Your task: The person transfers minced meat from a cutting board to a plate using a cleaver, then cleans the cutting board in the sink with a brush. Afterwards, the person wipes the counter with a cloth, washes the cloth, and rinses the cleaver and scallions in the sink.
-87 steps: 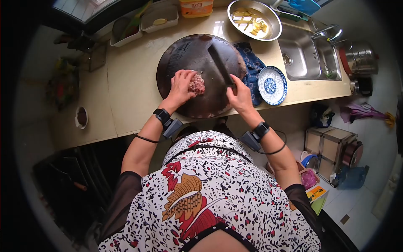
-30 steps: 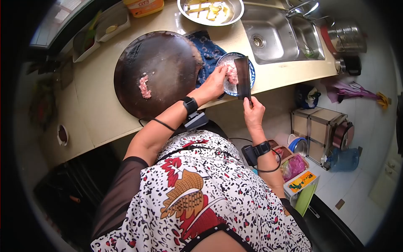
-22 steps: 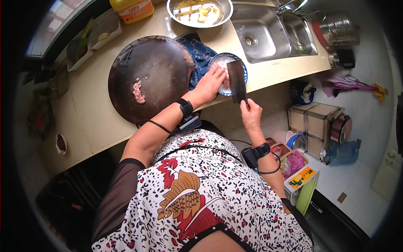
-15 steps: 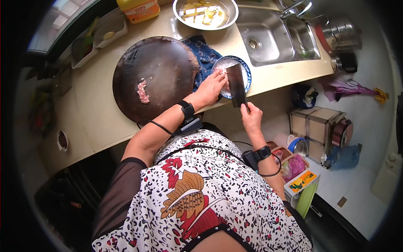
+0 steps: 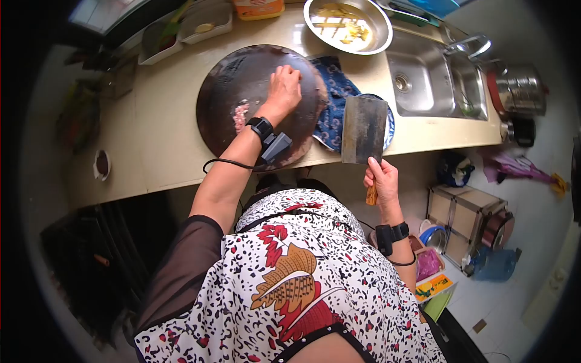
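Note:
My left hand (image 5: 284,91) is over the round dark chopping board (image 5: 233,75), its fingers curled together; whatever they may hold is hidden. A small strip of minced meat (image 5: 241,117) lies on the board, left of my left wrist. My right hand (image 5: 382,178) grips the wooden handle of a broad cleaver (image 5: 364,130), whose flat blade faces up. The blade covers most of the blue-and-white plate (image 5: 390,124), so the meat on the plate is hidden. A blue patterned cloth (image 5: 331,100) lies between board and plate.
A steel basin (image 5: 386,36) with yellowish pieces in liquid stands behind the cloth. The sink (image 5: 417,75) is at the right. White trays (image 5: 209,30) and an orange-labelled container (image 5: 260,8) line the back. A small bowl (image 5: 101,164) sits at the left.
My left hand has left the plate and moved back over the chopping board. The cleaver has turned its flat side up above the plate. The view has shifted.

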{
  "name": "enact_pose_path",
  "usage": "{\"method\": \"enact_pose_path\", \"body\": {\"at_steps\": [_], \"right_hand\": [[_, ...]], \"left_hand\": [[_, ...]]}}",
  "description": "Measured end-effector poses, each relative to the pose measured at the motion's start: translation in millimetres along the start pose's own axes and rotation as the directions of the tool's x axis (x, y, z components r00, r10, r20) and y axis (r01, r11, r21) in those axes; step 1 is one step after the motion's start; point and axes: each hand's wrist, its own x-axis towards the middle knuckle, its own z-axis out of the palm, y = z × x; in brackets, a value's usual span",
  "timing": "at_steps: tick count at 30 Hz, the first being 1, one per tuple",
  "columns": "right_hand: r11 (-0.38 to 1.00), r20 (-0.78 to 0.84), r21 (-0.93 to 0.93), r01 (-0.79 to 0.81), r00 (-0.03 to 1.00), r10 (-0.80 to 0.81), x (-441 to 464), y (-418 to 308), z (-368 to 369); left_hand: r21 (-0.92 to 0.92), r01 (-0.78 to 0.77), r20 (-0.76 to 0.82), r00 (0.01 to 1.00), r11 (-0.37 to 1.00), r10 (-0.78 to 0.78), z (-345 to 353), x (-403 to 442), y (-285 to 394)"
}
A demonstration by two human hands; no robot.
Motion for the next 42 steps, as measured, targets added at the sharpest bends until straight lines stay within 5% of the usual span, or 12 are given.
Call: {"method": "enact_pose_path", "body": {"at_steps": [5,11,15,17,23,27,38,42], "right_hand": [[0.984,0.181,-0.18,0.007,0.983,0.026,40.8,11.1,43.2],[0.966,0.295,-0.248,0.067,0.956,0.01,97.0,26.5,92.1],[0.979,0.292,-0.201,0.018,0.955,0.043,115.9,32.1,108.9],[0.982,0.292,-0.19,0.002,0.955,0.055,123.1,39.4,115.0],[0.972,0.327,-0.233,0.026,0.944,0.053,119.1,56.5,139.7],[0.948,0.366,-0.314,0.052,0.928,0.07,102.7,67.6,146.2],[0.966,0.254,-0.256,0.044,0.967,0.023,92.8,61.0,129.6],[0.964,0.286,-0.264,0.041,0.957,0.038,96.7,63.3,140.5]], "left_hand": [[0.105,0.231,0.025,0.972,0.967,-0.235,-37.4,-30.6,-76.1],[-0.136,0.073,0.227,0.973,0.988,-0.041,-61.8,-67.5,-88.9],[-0.175,-0.053,0.143,0.987,0.983,0.079,-83.1,-99.8,-64.3],[-0.276,-0.022,0.172,0.982,0.961,0.072,-94.7,-110.8,-64.0],[-0.208,0.15,-0.051,0.985,0.967,-0.164,-90.4,-77.3,-104.8],[-0.085,0.062,-0.129,0.989,0.994,-0.073,-65.0,-47.7,-124.1],[-0.196,-0.043,0.21,0.974,0.98,0.084,-87.4,-91.0,-92.2],[-0.34,0.001,0.098,0.995,0.94,0.035,-101.7,-115.4,-80.7]]}}
